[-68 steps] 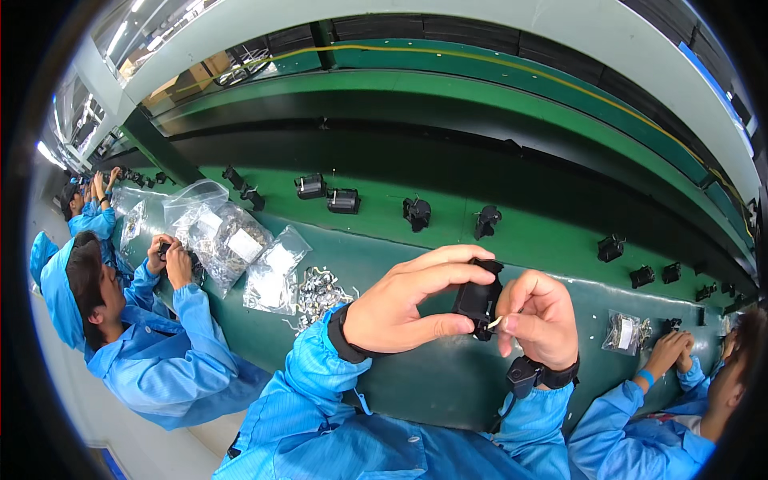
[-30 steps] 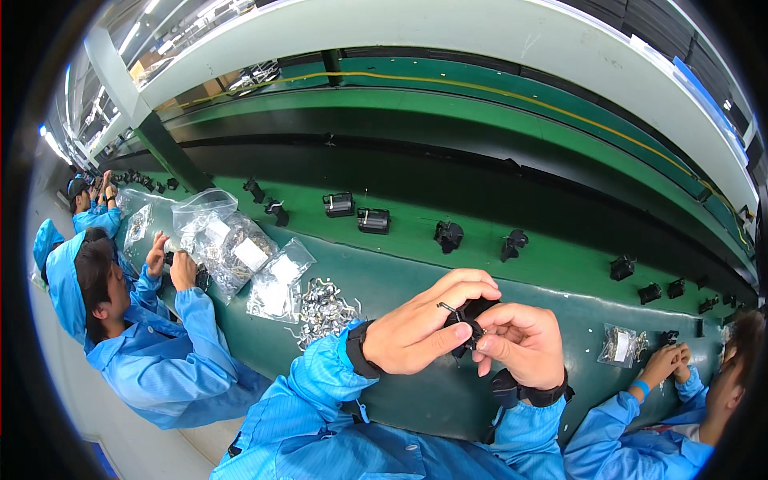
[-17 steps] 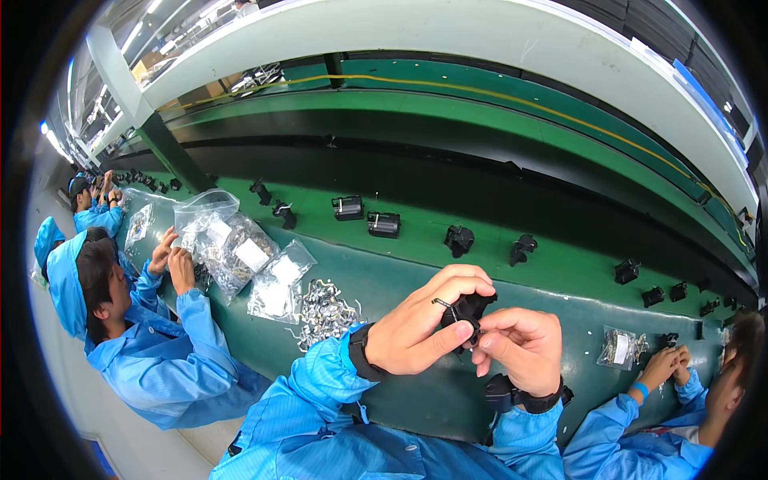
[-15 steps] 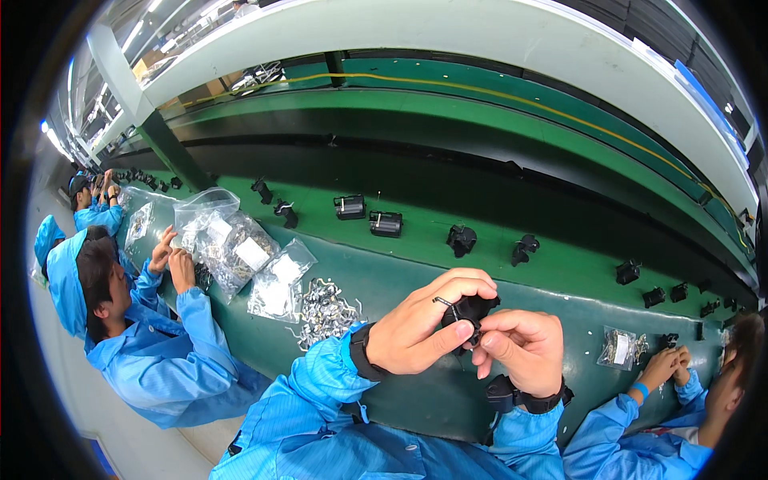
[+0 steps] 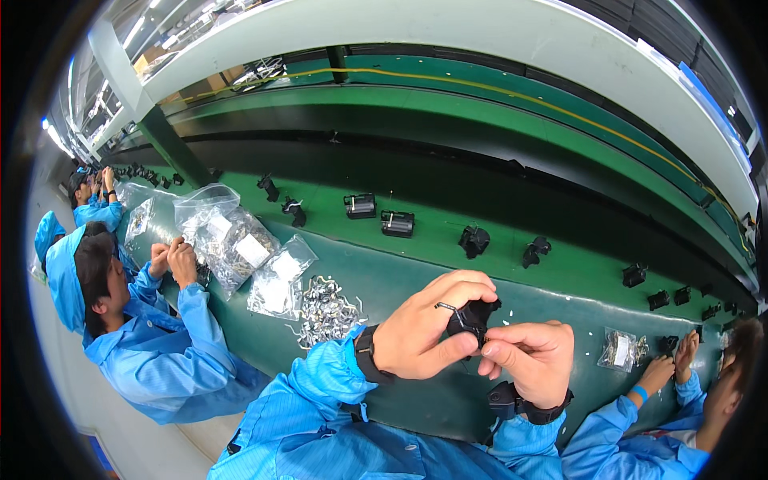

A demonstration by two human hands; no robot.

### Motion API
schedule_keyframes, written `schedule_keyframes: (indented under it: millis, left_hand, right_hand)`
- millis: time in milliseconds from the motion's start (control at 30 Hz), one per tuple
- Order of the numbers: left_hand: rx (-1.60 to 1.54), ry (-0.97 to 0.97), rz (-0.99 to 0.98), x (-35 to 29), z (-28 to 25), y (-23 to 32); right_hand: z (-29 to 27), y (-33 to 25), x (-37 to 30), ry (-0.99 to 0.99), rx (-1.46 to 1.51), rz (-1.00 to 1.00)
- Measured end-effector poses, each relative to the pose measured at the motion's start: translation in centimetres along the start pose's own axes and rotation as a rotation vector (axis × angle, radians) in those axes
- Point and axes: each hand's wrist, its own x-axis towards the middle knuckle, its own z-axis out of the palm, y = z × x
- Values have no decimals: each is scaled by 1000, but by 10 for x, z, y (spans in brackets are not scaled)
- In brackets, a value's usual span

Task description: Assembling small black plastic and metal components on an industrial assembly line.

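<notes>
Left hand (image 5: 416, 334) grasping black part (image 5: 470, 318); right hand (image 5: 534, 360) pinched against part's right side, hold unclear.

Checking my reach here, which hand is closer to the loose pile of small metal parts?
Left. The left hand, holding a black part, is right of the pile of small metal parts; the right hand is farther right, beyond the left.

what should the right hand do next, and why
Perhaps the right hand should press gently at the edge of the black part, since that hand is pinched there while the left hand holds the part.
</notes>
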Motion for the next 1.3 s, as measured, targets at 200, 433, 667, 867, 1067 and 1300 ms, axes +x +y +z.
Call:
schedule_keyframes:
  millis: [200, 433, 667, 867, 1067, 1300]
  left_hand:
    - [44, 0, -21, -1, 1, 1]
    - [-12, 56, -40, -3, -2, 3]
    - [-37, -64, -54, -1, -10, 7]
    - [-9, -117, 47, -2, -12, 9]
    - [250, 127, 102, -1, -7, -3]
    - [287, 107, 92, -2, -13, 1]
  right_hand:
    - [0, 4, 5, 10, 115, 4]
    - [17, 4, 1, 113, -150, -277]
    - [9, 3, 3, 133, -457, -450]
    - [1, -1, 0, -186, -45, -191]
    - [18, -7, -2, 6, 3, -125]
    - [17, -1, 3, -4, -529, -525]
